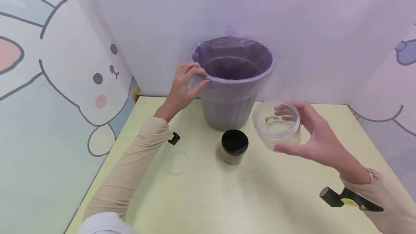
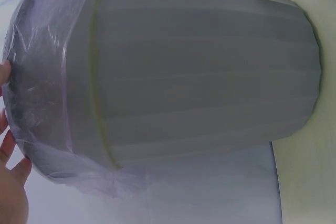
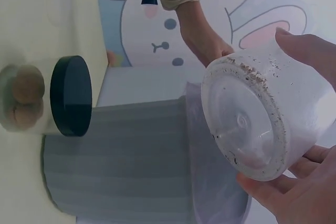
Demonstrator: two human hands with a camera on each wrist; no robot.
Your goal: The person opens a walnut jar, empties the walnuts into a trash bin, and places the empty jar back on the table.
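My right hand (image 1: 320, 142) grips a clear round plastic jar (image 1: 279, 138), thumb on the near side and fingers behind. The jar is lidless and tilted, just right of a grey trash can (image 1: 224, 107). Dark crumbs lie along the jar's bottom edge, plain in the right wrist view, where the jar (image 3: 244, 124) shows its base. At the can's left rim my left hand (image 1: 185, 84) holds the edge between thumb and fingers. A thin purple plastic bag (image 2: 44, 72) lines the can and folds over its rim.
A second clear jar (image 1: 232, 158) with a black lid (image 1: 234, 142) stands before the can; brown round things (image 3: 27, 95) show inside it. A thin clear ring (image 1: 189, 161) lies on the pale yellow table (image 1: 201, 205). Walls enclose the table's back and sides.
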